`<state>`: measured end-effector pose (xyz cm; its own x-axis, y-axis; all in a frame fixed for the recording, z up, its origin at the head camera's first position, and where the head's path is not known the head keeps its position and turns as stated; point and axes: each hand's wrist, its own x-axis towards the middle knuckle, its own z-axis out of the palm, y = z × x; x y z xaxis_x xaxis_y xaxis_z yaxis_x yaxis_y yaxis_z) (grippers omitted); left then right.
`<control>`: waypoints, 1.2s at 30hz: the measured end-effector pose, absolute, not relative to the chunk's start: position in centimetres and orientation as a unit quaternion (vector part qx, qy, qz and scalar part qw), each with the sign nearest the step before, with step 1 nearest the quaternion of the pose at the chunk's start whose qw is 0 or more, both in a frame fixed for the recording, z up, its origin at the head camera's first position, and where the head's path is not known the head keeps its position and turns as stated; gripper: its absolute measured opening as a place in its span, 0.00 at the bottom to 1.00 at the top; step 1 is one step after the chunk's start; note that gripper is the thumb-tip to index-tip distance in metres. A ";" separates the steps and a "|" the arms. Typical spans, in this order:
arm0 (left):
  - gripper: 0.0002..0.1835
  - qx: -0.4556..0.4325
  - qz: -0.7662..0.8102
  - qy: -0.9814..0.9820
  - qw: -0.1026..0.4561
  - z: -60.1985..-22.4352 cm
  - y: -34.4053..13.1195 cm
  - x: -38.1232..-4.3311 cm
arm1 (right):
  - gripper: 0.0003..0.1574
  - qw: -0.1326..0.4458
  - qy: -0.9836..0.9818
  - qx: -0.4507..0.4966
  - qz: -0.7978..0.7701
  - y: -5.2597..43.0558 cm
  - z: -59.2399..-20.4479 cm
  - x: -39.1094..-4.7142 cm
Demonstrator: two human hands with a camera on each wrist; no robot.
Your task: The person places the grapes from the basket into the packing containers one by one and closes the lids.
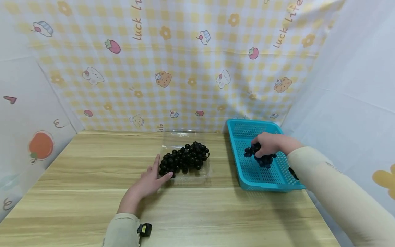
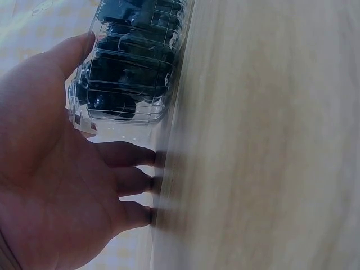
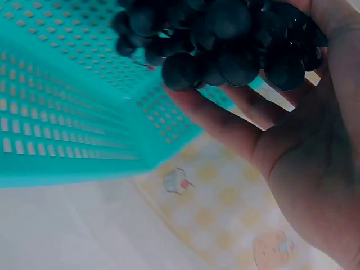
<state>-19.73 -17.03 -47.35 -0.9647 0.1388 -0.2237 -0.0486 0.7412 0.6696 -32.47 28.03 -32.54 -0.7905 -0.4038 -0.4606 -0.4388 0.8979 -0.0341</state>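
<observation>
A clear plastic box (image 1: 202, 176) on the table holds a large bunch of dark grapes (image 1: 185, 157). My left hand (image 1: 148, 181) lies at its near left corner, thumb and index finger spread along the walls. In the left wrist view the thumb (image 2: 79, 53) touches the box and the other fingertips rest on the table. Over the blue plastic basket (image 1: 236, 157), my right hand (image 1: 267, 143) grips a smaller bunch of grapes (image 1: 264, 161). From the right wrist view, that bunch (image 3: 225, 45) sits among the curled fingers, inside the basket's walls.
Another dark piece (image 1: 293, 173) shows at the basket's right side, partly hidden by my right sleeve (image 1: 324, 178). The box's clear lid (image 1: 179, 138) stands folded back behind it. A checked cloth (image 1: 185, 103) hangs along the table's back edge.
</observation>
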 end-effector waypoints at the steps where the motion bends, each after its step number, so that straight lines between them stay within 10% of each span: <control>1: 0.58 0.025 0.358 0.924 0.130 -47.3 -17.0 -19.7 | 0.39 0.230 0.947 -0.221 0.031 28.0 -32.0 -32.3; 20: 0.58 0.025 0.360 0.924 0.126 -47.3 -17.1 -19.6 | 0.43 0.147 0.958 -0.239 -0.053 23.6 -24.4 -28.2; 36: 0.57 0.021 0.363 0.922 0.134 -47.7 -17.2 -19.8 | 0.45 0.169 0.943 -0.269 -0.100 17.4 -25.9 -26.3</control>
<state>-19.83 -17.19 -47.68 -0.9629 0.1365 -0.2326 -0.0586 0.7359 0.6745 -26.25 17.42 -25.92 -0.7981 -0.5411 -0.2651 -0.4737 0.8353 -0.2790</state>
